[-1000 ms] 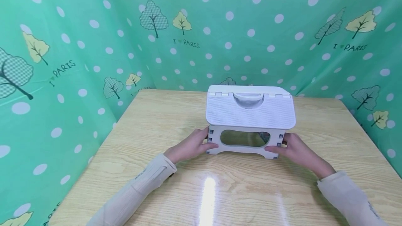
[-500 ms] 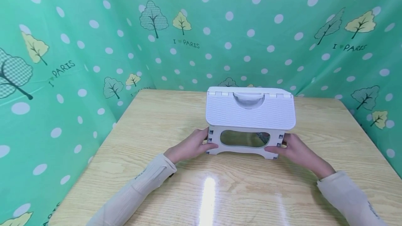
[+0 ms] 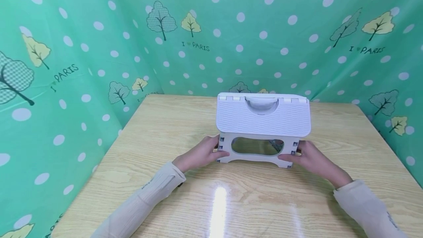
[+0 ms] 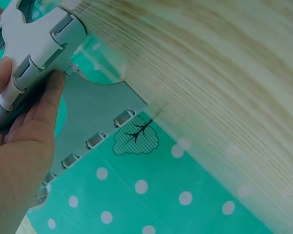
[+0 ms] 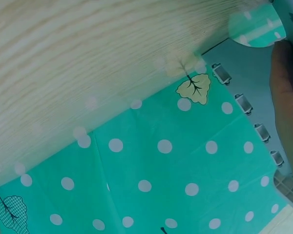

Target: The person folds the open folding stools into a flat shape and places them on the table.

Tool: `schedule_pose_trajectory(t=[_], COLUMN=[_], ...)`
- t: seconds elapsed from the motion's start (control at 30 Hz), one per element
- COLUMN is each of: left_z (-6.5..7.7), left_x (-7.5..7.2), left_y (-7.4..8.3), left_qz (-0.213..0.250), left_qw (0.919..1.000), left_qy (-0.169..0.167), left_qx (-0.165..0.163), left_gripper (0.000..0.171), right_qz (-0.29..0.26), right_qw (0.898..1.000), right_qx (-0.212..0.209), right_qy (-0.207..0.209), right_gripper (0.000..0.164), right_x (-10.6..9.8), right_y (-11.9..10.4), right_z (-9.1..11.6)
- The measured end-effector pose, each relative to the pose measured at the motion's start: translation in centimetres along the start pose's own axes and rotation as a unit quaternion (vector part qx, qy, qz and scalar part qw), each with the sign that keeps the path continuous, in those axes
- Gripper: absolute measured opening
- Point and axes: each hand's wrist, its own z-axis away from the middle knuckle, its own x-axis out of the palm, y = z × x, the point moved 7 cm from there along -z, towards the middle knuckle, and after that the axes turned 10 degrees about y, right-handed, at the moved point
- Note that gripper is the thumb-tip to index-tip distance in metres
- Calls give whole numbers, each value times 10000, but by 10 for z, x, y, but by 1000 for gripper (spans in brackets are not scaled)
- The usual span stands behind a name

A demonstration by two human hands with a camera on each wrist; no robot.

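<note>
A white plastic folding step stool (image 3: 264,122) with a woven-textured top and a semicircular handle cutout stands on the wooden table (image 3: 172,120). My left hand (image 3: 206,151) grips its left leg edge, thumb on the near leg panel and fingers behind. My right hand (image 3: 307,156) holds the right edge the same way. The left wrist view shows the near leg panel (image 4: 34,44) between the left thumb and fingers, with the far leg panel (image 4: 88,102) apart from it. In the right wrist view, the right hand (image 5: 289,112) lies beside the far leg panel (image 5: 249,68).
A green polka-dot curtain (image 3: 198,65) with printed trees surrounds the table at the back and both sides. A bright light reflection lies on the tabletop near the front.
The far edge of the stool's top has sunk slightly in the head view. Both hands keep their grip and stay in nearly the same place.
</note>
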Motion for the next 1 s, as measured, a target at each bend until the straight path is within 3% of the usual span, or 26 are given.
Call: schedule_pose_trajectory(t=[0.5, 1.0], left_z=[0, 2], left_x=[0, 0], left_y=[1, 0], left_qz=[-54, -139], left_qw=[9999, 9999], left_qy=[-46, -39], left_qx=[95, -35], left_gripper=[48, 52], right_qz=[-13, -79], right_qw=[10000, 9999], right_qx=[-32, 65], right_qy=[4, -48], right_gripper=[52, 52], right_x=[0, 2], right_y=[-1, 0], right_z=[0, 0])
